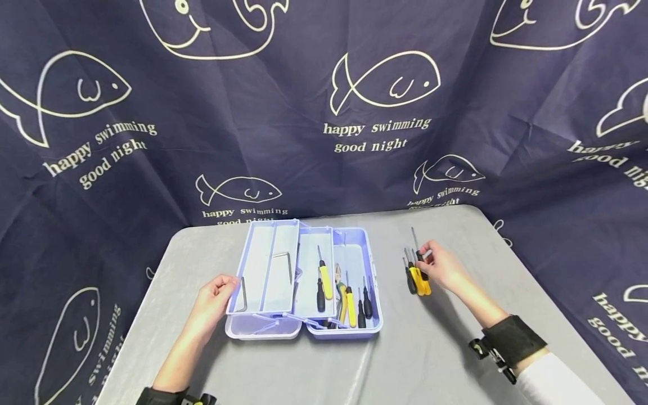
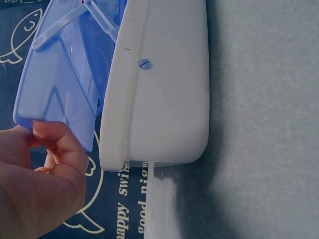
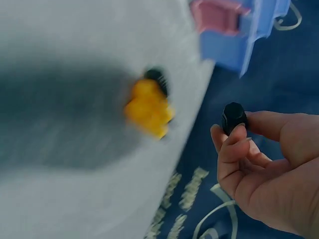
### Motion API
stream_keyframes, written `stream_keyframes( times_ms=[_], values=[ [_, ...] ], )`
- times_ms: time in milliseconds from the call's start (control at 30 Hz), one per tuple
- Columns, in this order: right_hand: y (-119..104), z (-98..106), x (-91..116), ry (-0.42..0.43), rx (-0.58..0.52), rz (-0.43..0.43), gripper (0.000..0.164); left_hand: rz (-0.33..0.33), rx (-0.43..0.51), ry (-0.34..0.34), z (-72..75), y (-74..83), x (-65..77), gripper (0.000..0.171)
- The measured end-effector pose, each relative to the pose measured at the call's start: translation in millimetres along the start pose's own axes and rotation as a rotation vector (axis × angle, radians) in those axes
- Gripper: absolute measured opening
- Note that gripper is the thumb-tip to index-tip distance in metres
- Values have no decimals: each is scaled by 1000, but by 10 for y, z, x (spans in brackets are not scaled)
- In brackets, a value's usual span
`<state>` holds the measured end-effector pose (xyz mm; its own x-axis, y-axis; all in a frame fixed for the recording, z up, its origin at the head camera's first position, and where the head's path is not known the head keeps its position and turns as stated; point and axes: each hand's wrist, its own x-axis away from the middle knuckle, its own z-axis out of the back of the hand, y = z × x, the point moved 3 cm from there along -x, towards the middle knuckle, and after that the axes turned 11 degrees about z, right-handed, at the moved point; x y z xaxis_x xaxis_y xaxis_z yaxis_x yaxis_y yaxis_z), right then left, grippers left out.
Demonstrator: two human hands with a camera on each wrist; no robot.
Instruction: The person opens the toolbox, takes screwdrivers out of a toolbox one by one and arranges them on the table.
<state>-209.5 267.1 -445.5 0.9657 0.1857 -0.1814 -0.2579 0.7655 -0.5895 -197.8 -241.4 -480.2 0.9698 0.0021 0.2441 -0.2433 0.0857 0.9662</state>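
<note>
1. Reference: clock positions are read in the head view around the toolbox (image 1: 349,334), with 12 o'clock at the side away from the person.
2. The right grip (image 1: 442,267), at 3 o'clock, pinches the dark handle of the raised screwdriver (image 1: 422,266) between thumb and fingers. The shaft points just short of 12 o'clock. Holding it by the handle appears to keep the metal end away from the fingers.
3. The right wrist view shows that handle well apart from the screwdriver bundle (image 1: 419,286), which lies on the counter (image 1: 288,371) at 3 o'clock. The bundle's black and yellow-orange handles lie side by side with ends towards the person, presumably for easy pick-up.
4. The left grip (image 1: 214,298), between 8 and 9 o'clock, pinches the near outer corner of the left tray (image 1: 259,253), in all likelihood to steady it.
5. The toolbox stands open, its trays spread towards 9 o'clock, leaving the contents exposed.
6. Contents, left tray: one L-shaped key (image 1: 244,295) in the outer lane; a second L-shaped key (image 1: 290,267) in the inner lane.
7. Contents, middle tray (image 1: 311,247): a yellow screwdriver (image 1: 327,284) beside a black-handled tool (image 1: 321,298).
8. Contents, deep compartment (image 1: 351,256): pliers (image 1: 342,298), another yellow-handled screwdriver (image 1: 351,308) and two black-handled screwdrivers (image 1: 367,305). Items partly under the middle tray cannot be identified.
</note>
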Motion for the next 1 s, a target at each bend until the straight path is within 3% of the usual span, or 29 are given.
stream_keyframes(
  times_ms=[200,400,600,833,1000],
  values=[
    [346,58,122,-35,27,-88,30,-11,9,3,10,3,14,21],
    [580,-42,119,-83,76,-94,34,-2,16,0,-13,-3,15,20],
    [608,-122,82,-104,97,-78,32,2,20,-2,-13,-18,18,19],
    [602,-147,92,-117,112,-115,31,-8,22,-8,-3,-21,4,20],
    [597,-161,103,-98,90,-129,22,3,26,-6,-8,-7,1,18]
  ],
)
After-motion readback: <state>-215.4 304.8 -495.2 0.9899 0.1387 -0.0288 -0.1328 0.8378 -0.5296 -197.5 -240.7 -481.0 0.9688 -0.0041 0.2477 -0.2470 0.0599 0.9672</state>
